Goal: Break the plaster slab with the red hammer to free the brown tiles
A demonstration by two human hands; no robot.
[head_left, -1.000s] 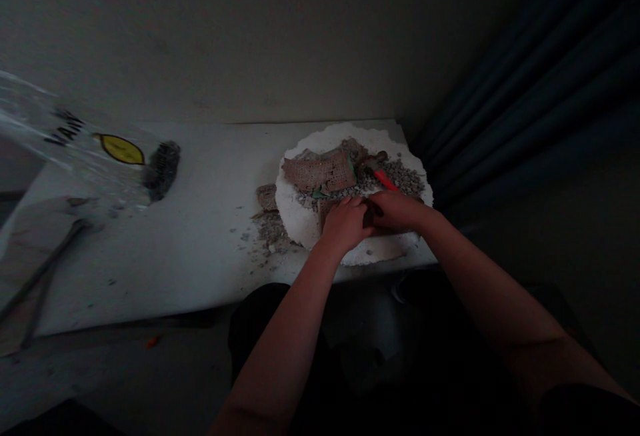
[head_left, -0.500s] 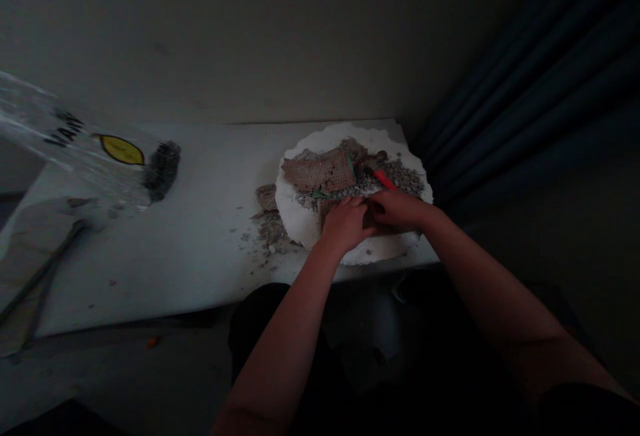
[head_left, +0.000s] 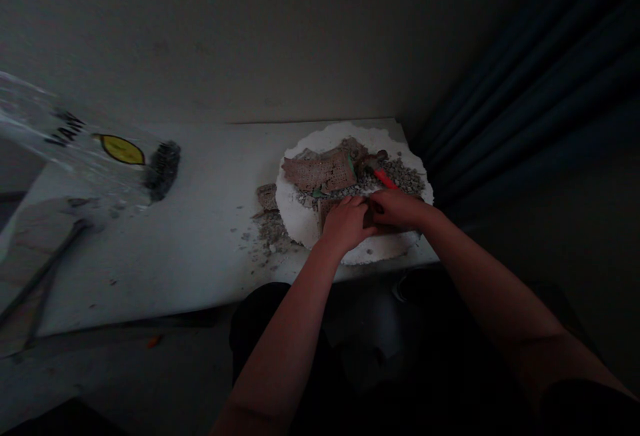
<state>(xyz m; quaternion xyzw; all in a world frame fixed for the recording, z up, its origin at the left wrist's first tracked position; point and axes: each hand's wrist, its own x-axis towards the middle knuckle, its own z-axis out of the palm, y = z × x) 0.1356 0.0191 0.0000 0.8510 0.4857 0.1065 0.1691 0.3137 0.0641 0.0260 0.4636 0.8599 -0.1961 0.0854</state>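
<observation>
- My hands meet over a brown perforated slab (head_left: pixel 327 209) on the white scalloped mat (head_left: pixel 300 221), toward the mat's near edge, at the right end of the table (head_left: pixel 205 223)
- The slab lies directly beneath both hands: my left hand (head_left: pixel 346 224) is nearer its left end, my right hand (head_left: pixel 399 209) covers part of the right
- Its long axis appears to run left to right, roughly along the table's near edge; the left end points toward the mat's left edge, the other is hidden
- Left thumb set apart, right fingers curled; whether either grips the slab, I cannot tell
</observation>
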